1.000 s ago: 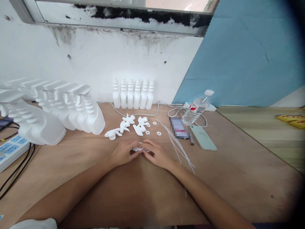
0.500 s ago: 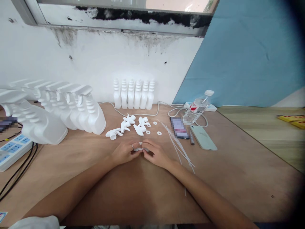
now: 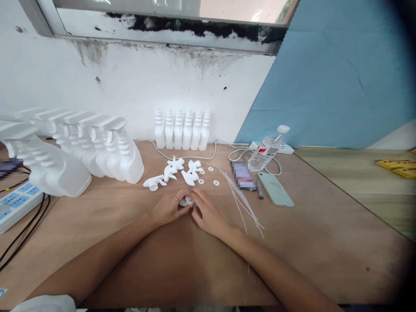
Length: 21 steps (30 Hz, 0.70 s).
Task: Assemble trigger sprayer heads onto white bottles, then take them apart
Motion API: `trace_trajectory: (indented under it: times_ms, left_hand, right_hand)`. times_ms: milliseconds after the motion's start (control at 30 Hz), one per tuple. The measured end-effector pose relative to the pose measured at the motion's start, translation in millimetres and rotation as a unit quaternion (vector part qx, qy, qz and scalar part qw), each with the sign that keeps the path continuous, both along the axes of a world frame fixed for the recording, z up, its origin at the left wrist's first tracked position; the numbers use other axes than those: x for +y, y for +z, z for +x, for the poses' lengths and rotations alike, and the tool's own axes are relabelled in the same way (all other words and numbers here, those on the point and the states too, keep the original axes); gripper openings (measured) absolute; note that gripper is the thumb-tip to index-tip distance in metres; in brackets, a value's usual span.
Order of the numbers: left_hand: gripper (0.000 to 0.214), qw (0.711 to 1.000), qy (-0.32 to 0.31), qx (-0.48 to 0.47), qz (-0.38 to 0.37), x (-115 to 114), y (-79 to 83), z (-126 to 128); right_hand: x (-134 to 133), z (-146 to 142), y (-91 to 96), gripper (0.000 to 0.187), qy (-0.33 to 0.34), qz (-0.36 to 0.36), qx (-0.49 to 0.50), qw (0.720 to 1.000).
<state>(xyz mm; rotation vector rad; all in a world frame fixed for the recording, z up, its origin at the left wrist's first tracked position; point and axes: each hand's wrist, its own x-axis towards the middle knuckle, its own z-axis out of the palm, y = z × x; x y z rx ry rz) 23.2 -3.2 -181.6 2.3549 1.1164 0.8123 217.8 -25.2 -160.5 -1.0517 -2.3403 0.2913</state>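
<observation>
My left hand [image 3: 169, 209] is closed around a white trigger spray head [image 3: 186, 201], most of which the fingers hide. From the other side my right hand [image 3: 206, 212] meets it, thumb and fingers pinched at the same piece. Just beyond the hands lie several loose trigger spray heads [image 3: 155, 182] on the wooden table [image 3: 113, 242]. Small white ring washers [image 3: 216, 183] are scattered right of them. Thin white tubes [image 3: 242, 201] lie beside my right forearm.
Assembled white spray bottles [image 3: 125, 162] stand at the left, near a power strip [image 3: 19, 201]. Headless bottles [image 3: 187, 134] line the wall. At the right are a dark phone [image 3: 243, 175], a marker [image 3: 260, 190], a pale green phone [image 3: 276, 189] and a water bottle [image 3: 264, 151].
My right hand has shifted slightly left and its fingers have turned over the spray head. My left hand has barely moved. The view has shifted a little.
</observation>
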Motion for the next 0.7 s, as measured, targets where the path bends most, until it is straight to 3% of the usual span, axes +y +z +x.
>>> trace_trajectory:
  times_ms: [367,567,633,700]
  left_hand:
    - [0.024,0.999,-0.033,-0.002,0.028,1.3,2.3,-1.7]
    - [0.029,1.000,-0.010,-0.005,0.009,2.0,3.7,0.4]
    - [0.031,1.000,-0.006,0.000,0.002,1.7,4.8,1.3]
    - [0.033,1.000,0.002,0.011,-0.007,1.4,5.8,1.6]
  right_hand:
    - [4.2,4.8,3.3,0.059,0.063,-0.085,0.071,0.992]
    - [9.5,17.5,11.7,0.044,0.078,-0.063,0.064,0.993]
    - [16.0,29.1,14.2,0.039,0.046,-0.020,0.062,0.997]
    - [24.5,43.9,18.8,0.032,-0.038,0.012,0.039,0.998]
